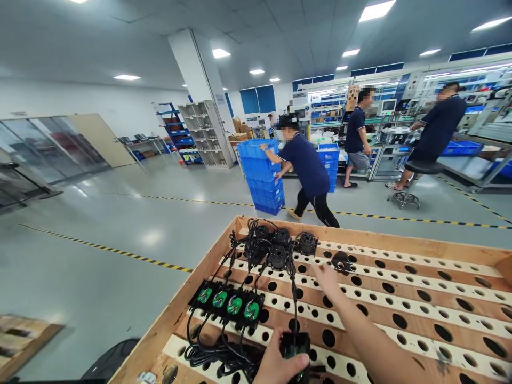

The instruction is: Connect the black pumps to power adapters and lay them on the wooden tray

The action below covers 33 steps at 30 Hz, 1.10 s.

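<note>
My left hand (278, 362) is closed round a small black box with a cable (295, 346) at the near edge of a wooden crate (192, 277). My right hand (327, 277) reaches forward over the perforated white strips of the crate, fingers stretched toward a black round motor part (342, 261); whether it touches the part I cannot tell. Several black round motors (278, 245) stand in holes at the far left of the crate. A row of black boxes with green boards (228, 304) lies nearer me, with black cables (212, 352) trailing from them.
The crate's board has many round holes (400, 320). A person pushes a stack of blue bins (262, 176) across the grey floor behind the crate. Two other people work at benches at the back right, near a stool (408, 197). Yellow-black floor tape (120, 253) crosses left.
</note>
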Motion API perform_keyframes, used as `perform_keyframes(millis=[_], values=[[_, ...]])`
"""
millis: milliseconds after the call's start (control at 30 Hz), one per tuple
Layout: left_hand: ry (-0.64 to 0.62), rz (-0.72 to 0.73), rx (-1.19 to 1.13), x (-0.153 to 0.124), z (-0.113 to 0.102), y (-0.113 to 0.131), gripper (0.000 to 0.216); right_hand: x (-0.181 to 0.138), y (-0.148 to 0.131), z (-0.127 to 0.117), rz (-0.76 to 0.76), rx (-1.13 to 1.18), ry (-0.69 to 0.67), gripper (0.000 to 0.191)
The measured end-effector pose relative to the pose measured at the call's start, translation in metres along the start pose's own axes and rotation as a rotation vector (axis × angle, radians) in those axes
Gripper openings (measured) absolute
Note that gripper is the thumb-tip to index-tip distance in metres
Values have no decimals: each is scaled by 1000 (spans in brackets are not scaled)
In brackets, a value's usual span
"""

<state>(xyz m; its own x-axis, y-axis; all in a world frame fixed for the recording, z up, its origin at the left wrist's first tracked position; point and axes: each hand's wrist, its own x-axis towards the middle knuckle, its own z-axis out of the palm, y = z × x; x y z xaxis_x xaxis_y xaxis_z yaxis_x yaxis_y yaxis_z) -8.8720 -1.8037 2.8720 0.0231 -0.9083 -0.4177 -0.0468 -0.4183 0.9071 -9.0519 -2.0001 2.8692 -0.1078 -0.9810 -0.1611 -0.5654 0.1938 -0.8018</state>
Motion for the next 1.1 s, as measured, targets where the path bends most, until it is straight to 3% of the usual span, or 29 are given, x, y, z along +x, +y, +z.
perform_keyframes(millis=[67,200,267,367,433,500,633,733,833,900,1033,1100], values=[[-2,17,35,-7,10,16,77,-34,5,15,38,126,-137,63],[291,92,253,3,10,54,65,-116,13,35,80,307,-230,73],[389,11,452,16,-3,59,63,-170,29,41,56,333,-251,68],[372,-118,641,29,-26,47,59,-253,69,60,-88,219,-457,42],[315,-107,713,29,-35,35,64,-294,91,83,-181,5,-568,26],[213,-57,849,23,-36,26,78,-318,99,104,-263,-248,-593,22],[4,42,1217,15,-32,28,105,-330,67,113,-359,-449,-611,35],[-92,145,1349,21,-37,36,100,-337,28,95,-264,-401,-607,31],[-180,214,1309,31,-46,38,95,-345,0,66,-179,-309,-574,37],[-162,294,1272,36,-50,34,96,-343,-12,43,-210,-335,-538,43],[-64,508,1240,44,-54,24,88,-313,-20,4,-223,-725,-466,63],[-59,499,1290,49,-56,21,83,-297,-14,-5,-173,-849,-390,53]])
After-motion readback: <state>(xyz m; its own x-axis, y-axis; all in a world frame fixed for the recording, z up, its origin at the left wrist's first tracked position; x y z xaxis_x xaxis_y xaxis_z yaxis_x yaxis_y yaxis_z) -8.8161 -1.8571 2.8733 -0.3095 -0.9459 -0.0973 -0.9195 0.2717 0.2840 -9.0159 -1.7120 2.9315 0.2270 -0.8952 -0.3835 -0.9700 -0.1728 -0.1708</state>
